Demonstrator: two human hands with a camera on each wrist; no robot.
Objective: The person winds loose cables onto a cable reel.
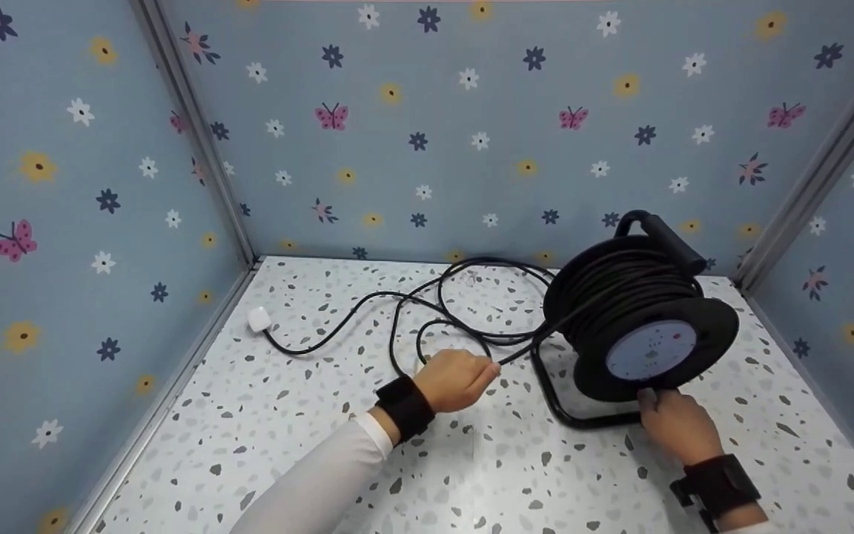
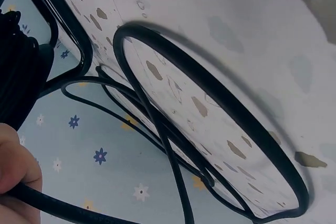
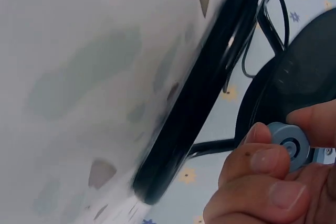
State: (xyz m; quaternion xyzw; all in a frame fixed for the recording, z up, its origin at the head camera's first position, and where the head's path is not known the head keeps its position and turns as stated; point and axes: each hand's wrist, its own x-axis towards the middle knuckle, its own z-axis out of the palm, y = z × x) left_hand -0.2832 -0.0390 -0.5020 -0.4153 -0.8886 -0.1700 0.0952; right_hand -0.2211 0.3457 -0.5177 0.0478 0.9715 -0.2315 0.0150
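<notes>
"How far along are we?"
"The patterned wall panel (image 1: 427, 96) closes off the back edge of our table (image 1: 234, 415). Toward its back right corner stands the reel (image 1: 642, 330); we'd judge the job partway, with plenty of cable (image 1: 382, 294) wound on it and a good length left loose."
"What's in our way?"
"The slack crosses itself in loops near the back edge; we think it could snag."
"And our fingers?"
"Our left hand (image 1: 457, 380) has its fingers closed round the cable; our right hand (image 1: 679, 426) pinches the reel's grey knob (image 3: 289, 142)."
"Anything smaller?"
"The white plug (image 1: 259, 320), lying free near the left edge."
</notes>
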